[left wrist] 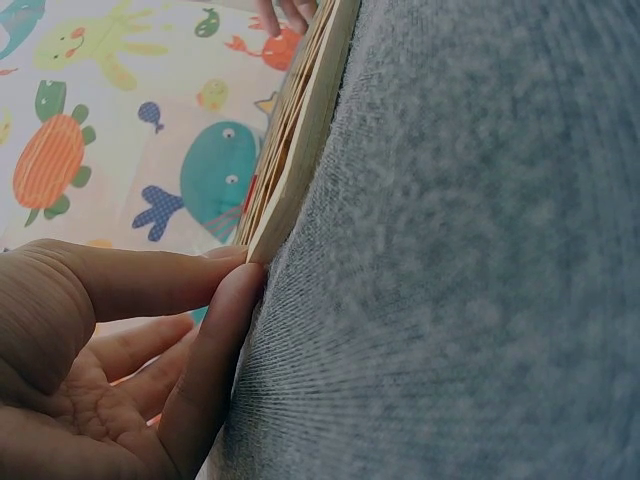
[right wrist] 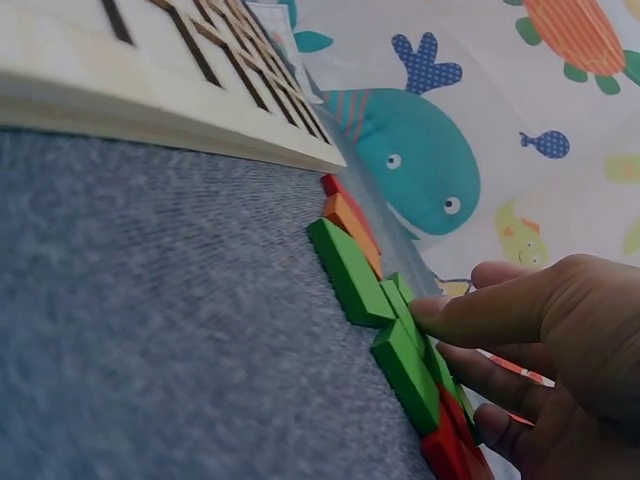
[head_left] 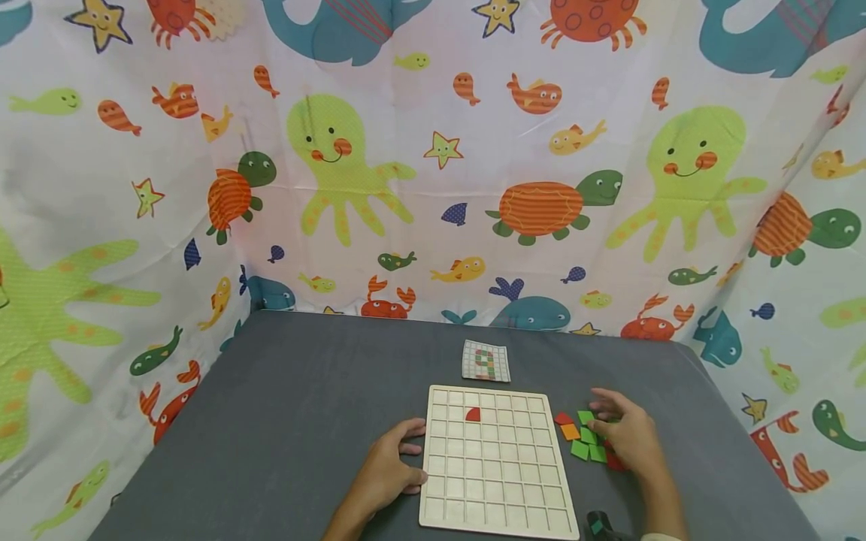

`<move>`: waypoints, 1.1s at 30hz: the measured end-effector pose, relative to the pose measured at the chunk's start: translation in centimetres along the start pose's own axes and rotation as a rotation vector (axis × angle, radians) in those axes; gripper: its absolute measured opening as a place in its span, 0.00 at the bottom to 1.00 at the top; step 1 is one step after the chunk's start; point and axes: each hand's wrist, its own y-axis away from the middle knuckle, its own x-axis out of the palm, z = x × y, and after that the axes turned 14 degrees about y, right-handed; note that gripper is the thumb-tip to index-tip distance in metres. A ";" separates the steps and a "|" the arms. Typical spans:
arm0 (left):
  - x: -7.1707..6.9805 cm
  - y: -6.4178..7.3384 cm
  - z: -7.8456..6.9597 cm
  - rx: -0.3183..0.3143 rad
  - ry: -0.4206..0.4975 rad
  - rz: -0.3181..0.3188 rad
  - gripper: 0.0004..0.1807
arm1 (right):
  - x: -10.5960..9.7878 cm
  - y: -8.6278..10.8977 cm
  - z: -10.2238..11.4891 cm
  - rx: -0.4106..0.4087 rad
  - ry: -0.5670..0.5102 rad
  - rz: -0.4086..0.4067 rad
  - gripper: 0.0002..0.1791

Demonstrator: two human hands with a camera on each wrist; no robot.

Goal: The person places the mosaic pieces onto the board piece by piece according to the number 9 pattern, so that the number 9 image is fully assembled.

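My left hand [head_left: 387,463] is at the left edge of a pale wooden grid board [head_left: 501,492]. In the left wrist view, thumb and a finger pinch the board's edge [left wrist: 285,210] while the other fingers stay off it. One red quarter-round tile [head_left: 473,414] sits in a cell near the board's top. My right hand [head_left: 629,433] hovers over loose tiles to the right of the board, fingers spread, its thumb [right wrist: 480,315] right at a green tile [right wrist: 403,310]. Beside it are further green tiles [head_left: 579,449], an orange tile [head_left: 570,432] and red tiles [head_left: 564,418], some partly hidden by the hand.
Behind the board lies a pattern card [head_left: 485,361] printed with a coloured grid figure. A dark object [head_left: 599,524] is by the right forearm at the front. The grey tabletop [head_left: 325,391] is bounded by a sea-animal print curtain [head_left: 419,188].
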 end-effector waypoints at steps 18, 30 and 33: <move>0.0 0.1 -0.1 -0.009 -0.008 -0.010 0.47 | 0.6 -0.1 -0.1 -0.020 0.062 -0.025 0.31; 0.0 0.0 0.0 -0.001 -0.001 -0.003 0.47 | 0.3 0.1 0.1 -0.061 0.068 -0.068 0.31; 0.0 0.0 0.0 0.000 -0.005 -0.005 0.47 | 0.5 0.1 0.3 -0.074 0.056 -0.081 0.30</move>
